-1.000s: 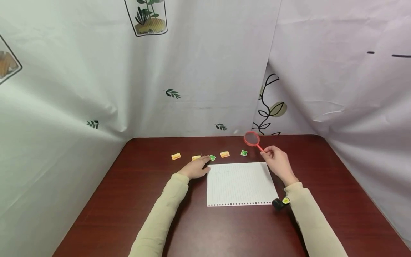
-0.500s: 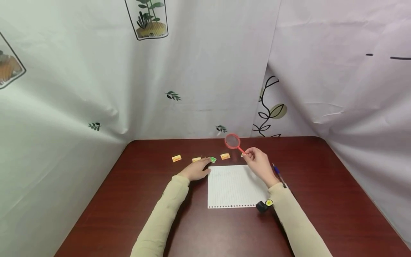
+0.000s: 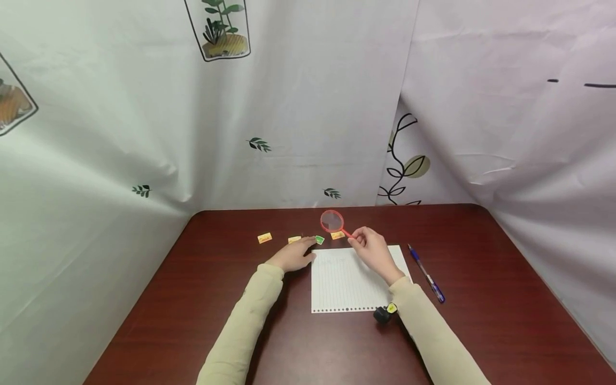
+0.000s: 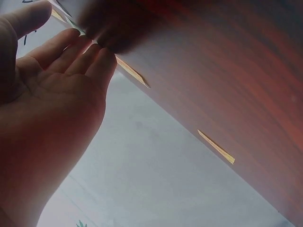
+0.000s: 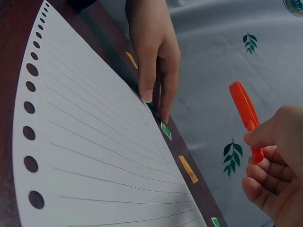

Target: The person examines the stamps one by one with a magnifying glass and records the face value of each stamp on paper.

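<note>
My right hand (image 3: 374, 252) pinches the handle of a red magnifying glass (image 3: 332, 221). Its lens is above the table, just behind an orange stamp-like slip (image 3: 337, 235). With fingers extended, my left hand (image 3: 292, 255) rests at the far left corner of a lined sheet (image 3: 337, 283), fingertips at a small green slip (image 3: 320, 240). Another orange slip (image 3: 294, 239) is partly covered by these fingers. One more orange slip (image 3: 264, 238) lies to the left. In the right wrist view, a second green slip (image 5: 215, 222) shows at the bottom edge; the right hand hides it in the head view.
A blue pen (image 3: 426, 274) lies right of the sheet on the dark red table (image 3: 308, 347). A patterned white cloth (image 3: 308, 107) hangs behind the table and at its sides. A black device (image 3: 383, 314) is on the right wrist.
The right hand has carried the magnifying glass leftward, from near the right green slip to over the middle slips. The pen has come into view. My left hand has stayed in place.
</note>
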Motion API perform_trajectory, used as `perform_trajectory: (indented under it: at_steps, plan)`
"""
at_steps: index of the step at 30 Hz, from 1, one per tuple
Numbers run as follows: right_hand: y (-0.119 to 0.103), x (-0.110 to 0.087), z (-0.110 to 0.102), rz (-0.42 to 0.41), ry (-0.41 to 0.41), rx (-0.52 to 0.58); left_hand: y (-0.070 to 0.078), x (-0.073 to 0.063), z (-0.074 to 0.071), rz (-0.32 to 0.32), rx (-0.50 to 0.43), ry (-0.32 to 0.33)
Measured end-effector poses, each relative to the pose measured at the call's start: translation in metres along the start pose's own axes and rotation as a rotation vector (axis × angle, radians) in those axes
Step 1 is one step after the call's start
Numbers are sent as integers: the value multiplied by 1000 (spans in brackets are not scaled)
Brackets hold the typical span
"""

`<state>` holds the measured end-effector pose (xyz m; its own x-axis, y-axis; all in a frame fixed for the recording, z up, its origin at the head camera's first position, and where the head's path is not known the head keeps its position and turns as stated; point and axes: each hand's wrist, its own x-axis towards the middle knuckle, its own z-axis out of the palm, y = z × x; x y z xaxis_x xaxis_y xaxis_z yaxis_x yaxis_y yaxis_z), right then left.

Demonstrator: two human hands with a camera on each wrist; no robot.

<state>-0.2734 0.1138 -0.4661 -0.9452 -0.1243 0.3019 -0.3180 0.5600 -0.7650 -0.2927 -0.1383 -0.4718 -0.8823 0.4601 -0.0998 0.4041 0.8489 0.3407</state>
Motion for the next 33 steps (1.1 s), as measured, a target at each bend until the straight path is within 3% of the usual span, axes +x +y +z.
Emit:
perform_trajectory:
  at_steps: [14, 33]
  plan:
    - [3, -3, 12, 29, -70, 14, 0, 2, 3, -12, 6, 4]
    - [9, -5, 22, 9, -116, -52, 0, 4, 2, -13, 4, 20]
